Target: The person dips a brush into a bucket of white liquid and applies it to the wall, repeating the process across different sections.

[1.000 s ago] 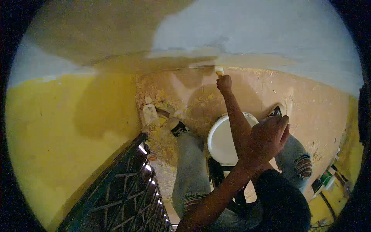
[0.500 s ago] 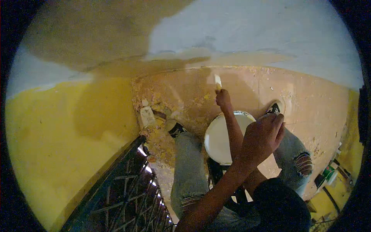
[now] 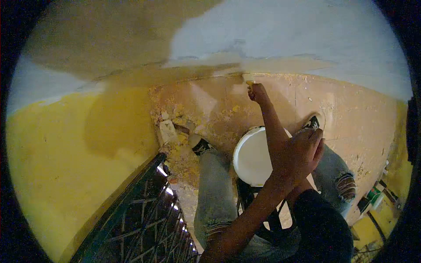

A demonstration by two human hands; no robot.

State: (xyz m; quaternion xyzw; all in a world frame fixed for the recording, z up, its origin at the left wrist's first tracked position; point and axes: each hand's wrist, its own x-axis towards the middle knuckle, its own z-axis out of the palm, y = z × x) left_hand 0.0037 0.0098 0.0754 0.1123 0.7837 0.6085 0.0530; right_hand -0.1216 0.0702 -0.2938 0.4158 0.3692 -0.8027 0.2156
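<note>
My right hand (image 3: 258, 92) is closed around the handle of a paintbrush (image 3: 249, 79). The brush's pale head is near the line where the white-and-tan painted wall (image 3: 285, 30) meets the floor. My left hand (image 3: 302, 151) lies across my right forearm by my right knee, its fingers curled together with no object showing in them. Under my right forearm stands a round bucket (image 3: 253, 158) of white paint, its right part hidden behind my arms.
A dark metal lattice (image 3: 144, 210) leans at lower left by the yellow wall (image 3: 52, 166). On the stained floor (image 3: 351, 127), a pale block (image 3: 166, 131) lies near my left shoe (image 3: 201, 147). A black stool (image 3: 245, 197) is between my legs. A green-and-white container (image 3: 374, 196) stands at right.
My right hand has moved the paintbrush forward, up to the base of the wall. My left hand remains by my right knee, with its forearm shifted slightly.
</note>
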